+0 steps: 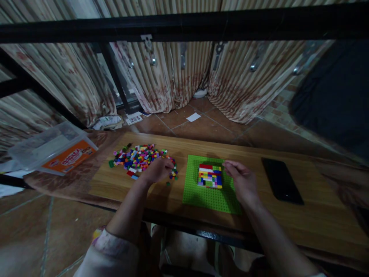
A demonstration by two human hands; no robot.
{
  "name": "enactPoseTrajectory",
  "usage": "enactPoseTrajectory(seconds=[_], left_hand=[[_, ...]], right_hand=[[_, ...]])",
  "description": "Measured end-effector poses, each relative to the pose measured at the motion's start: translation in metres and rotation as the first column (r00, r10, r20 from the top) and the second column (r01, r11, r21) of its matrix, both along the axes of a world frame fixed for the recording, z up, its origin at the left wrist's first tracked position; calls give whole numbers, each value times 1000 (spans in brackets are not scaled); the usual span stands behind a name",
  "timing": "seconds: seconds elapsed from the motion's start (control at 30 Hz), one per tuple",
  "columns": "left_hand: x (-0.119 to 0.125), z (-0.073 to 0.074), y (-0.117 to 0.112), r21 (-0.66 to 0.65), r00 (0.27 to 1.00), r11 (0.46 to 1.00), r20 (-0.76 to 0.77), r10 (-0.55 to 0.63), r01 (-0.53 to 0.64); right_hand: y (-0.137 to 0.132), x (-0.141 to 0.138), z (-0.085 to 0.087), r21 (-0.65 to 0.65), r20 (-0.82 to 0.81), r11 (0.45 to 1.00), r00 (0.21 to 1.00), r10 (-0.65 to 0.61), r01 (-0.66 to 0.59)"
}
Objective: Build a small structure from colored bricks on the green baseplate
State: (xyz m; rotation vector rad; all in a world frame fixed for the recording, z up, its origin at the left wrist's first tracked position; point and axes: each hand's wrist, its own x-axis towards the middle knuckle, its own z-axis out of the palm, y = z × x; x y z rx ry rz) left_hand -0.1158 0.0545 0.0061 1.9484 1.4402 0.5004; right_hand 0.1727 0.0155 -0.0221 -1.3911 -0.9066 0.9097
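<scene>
A block built of many-coloured toy bricks (210, 176) stands on a green studded baseplate (191, 196). My right hand (243, 181) is over the plate's right side, thumb and forefinger pinched together close to the built block's far right corner. Whatever may be between those fingertips is too small to make out. On the left, my left hand (158, 170) hovers at the near right edge of a pile of loose toy bricks (141, 156). Its fingers are curled closed, and what they hold, if anything, is hidden.
A black phone (281, 181) lies on the wooden board (170, 144) to the right of the baseplate. Left of the board is a clear plastic box (54, 142) with an orange label. A dark bar (184, 29) crosses above, with striped curtains (178, 77) behind.
</scene>
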Motion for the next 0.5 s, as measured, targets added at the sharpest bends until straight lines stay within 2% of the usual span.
enactPoseTrajectory(seconds=[0.1, 0.2, 0.3, 0.5], left_hand=[[-2, -8, -3, 8, 999, 1000, -35, 16, -16], [-2, -11, -3, 25, 998, 999, -62, 22, -20], [0, -9, -3, 45, 995, 999, -93, 22, -18], [9, 0, -4, 55, 981, 998, -193, 0, 11]], right_hand=[[-2, -3, 1, -9, 31, 1000, 999, 17, -17], [-4, -6, 4, -8, 146, 999, 989, 32, -31], [-4, -8, 5, 5, 220, 999, 975, 37, -39], [-3, -6, 3, 30, 224, 999, 974, 19, -26]])
